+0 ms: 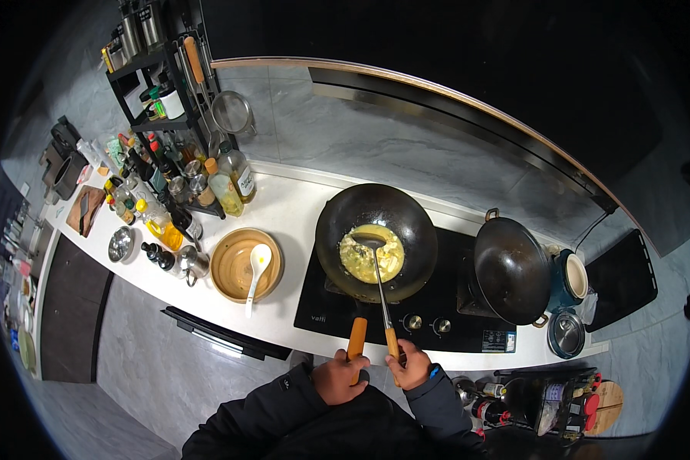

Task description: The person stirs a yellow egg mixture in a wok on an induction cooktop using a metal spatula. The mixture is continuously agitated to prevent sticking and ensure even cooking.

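Note:
A black wok (pixel 417 230) stands over the left part of the cooktop, with yellowish soupy food (pixel 391 270) in its bottom. My left hand (pixel 339 376) is at the wok's orange-brown handle (pixel 356 339), its fingers around the lower part. In my right hand (pixel 409 365) is the wooden handle of a metal ladle (pixel 384 299); its bowl lies in the food, near the far side of the pool. On the counter left of the wok sits a wooden bowl (pixel 221 253), and a white spoon (pixel 259 267) rests in it, its handle over the near rim.
A second, two-handled wok (pixel 512 270) leans on the cooktop's (pixel 345 333) right side. Bottles (pixel 227 190) crowd the left counter below a black rack (pixel 175 123). Farther left are a metal bowl (pixel 121 244) and a knife (pixel 84 213) on a cutting board (pixel 96 201).

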`<state>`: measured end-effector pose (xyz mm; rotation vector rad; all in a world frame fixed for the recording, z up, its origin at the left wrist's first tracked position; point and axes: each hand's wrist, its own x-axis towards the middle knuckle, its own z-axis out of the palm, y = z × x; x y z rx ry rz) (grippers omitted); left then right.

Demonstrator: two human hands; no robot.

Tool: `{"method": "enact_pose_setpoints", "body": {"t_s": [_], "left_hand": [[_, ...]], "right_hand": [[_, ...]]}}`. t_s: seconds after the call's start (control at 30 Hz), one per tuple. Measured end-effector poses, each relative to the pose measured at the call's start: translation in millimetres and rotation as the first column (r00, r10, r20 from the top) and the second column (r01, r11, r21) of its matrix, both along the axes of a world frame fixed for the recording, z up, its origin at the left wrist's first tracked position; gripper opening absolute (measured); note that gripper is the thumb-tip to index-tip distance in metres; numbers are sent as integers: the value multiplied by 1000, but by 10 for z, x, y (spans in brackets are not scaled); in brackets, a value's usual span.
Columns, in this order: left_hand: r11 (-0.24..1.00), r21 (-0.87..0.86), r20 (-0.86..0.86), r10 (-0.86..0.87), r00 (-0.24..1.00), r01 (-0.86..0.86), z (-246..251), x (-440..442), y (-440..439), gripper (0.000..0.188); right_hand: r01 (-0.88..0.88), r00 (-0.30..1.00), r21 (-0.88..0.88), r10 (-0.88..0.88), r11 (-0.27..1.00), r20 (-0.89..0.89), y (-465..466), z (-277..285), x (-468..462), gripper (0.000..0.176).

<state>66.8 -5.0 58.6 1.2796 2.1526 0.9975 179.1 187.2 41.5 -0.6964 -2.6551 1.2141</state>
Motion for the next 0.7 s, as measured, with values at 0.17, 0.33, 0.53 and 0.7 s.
{"method": "enact_pose_setpoints", "body": {"t_s": [0.17,0.33,0.53,0.7], "left_hand": [[1000,11,21,-3,1000,3,19,-4,3,42],[1000,17,12,0,1000,0,-16,2,4,42],[1000,14,23,-5,1000,5,1,-7,7,42],[1000,11,17,3,1000,-3,19,-4,8,41]], "right_hand": [[-3,999,10,4,1000,-34,15,-99,26,42],[-1,1000,-3,1,1000,-24,11,-91,23,41],[-2,1000,-2,2,1000,-30,7,-71,14,42],[-5,1000,-16,5,1000,-7,0,-1,-4,42]]}}
